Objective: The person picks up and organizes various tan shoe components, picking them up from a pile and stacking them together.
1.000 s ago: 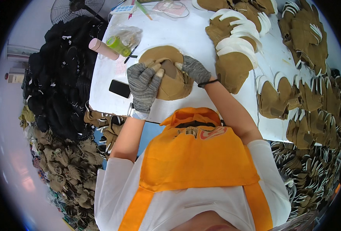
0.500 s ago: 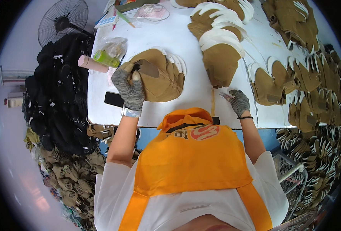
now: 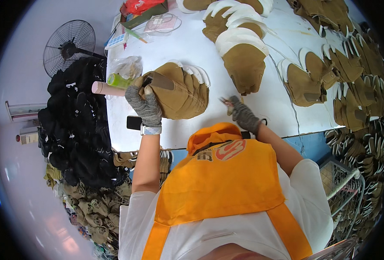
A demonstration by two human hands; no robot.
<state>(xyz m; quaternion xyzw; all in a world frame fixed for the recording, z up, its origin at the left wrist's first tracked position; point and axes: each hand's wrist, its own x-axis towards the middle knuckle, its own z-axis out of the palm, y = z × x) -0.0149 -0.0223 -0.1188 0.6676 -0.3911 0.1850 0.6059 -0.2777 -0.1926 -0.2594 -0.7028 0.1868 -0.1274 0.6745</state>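
Observation:
My left hand (image 3: 145, 106), in a grey knitted glove with bare fingertips, pinches the near-left edge of a brown fabric piece (image 3: 168, 93) with a darker rectangular patch. That piece lies on a fanned stack of similar pieces with white curved rims. My right hand (image 3: 244, 114), gloved the same way, is closed around a small metal tool that looks like thread snips (image 3: 225, 102). The snips point left, over the bare white tabletop, apart from the stack. Their blades are blurred.
On the white table (image 3: 187, 143), a column of brown pieces (image 3: 244, 65) lies ahead, with more piles (image 3: 304, 89) at right. A phone (image 3: 134, 122), a pink bottle (image 3: 107, 89) and a green container (image 3: 119, 81) sit left. Black goods (image 3: 77, 117) are heaped beside the table.
My right hand has moved left with the snips, toward the stack. My left hand keeps its grip on the brown piece, whose dark patch has shifted up and left. The head view has shifted slightly.

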